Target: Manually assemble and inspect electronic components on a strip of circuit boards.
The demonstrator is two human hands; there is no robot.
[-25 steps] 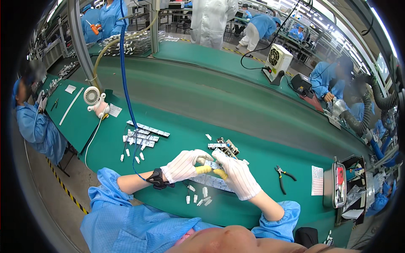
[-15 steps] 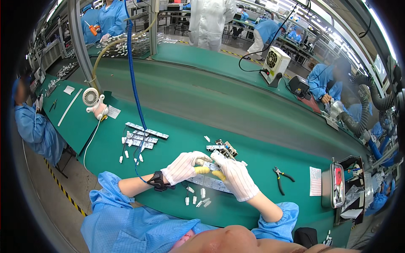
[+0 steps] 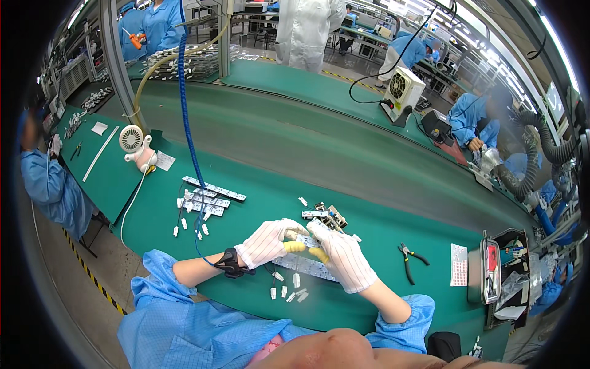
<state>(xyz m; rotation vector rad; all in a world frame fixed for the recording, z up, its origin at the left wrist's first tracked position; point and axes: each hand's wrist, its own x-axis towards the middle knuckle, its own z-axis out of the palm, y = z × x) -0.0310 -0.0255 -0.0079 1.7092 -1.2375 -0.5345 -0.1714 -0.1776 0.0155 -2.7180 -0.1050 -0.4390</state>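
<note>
Both my hands wear white striped gloves with yellowish fingertips and meet over the green bench mat. My left hand (image 3: 270, 241), with a black strap on its wrist, pinches one end of a small white circuit-board strip (image 3: 305, 240). My right hand (image 3: 343, 257) grips the strip's other end, and its fingers cover part of it. Beneath them lies a longer white board strip (image 3: 307, 267), partly hidden. Small white connectors (image 3: 296, 280) lie on the near side of it. Just beyond my right hand sits a cluster of small board modules (image 3: 332, 216).
Several board strips (image 3: 212, 200) with wired connectors lie at left. Pliers (image 3: 406, 263), a label sheet (image 3: 459, 264) and a metal tin (image 3: 485, 270) are on the right. A small fan (image 3: 140, 147) stands far left. A coiled blue cord (image 3: 187, 111) hangs down to my wrist strap.
The coiled blue cord has swung slightly left. My hands and the strip between them hold almost the same position.
</note>
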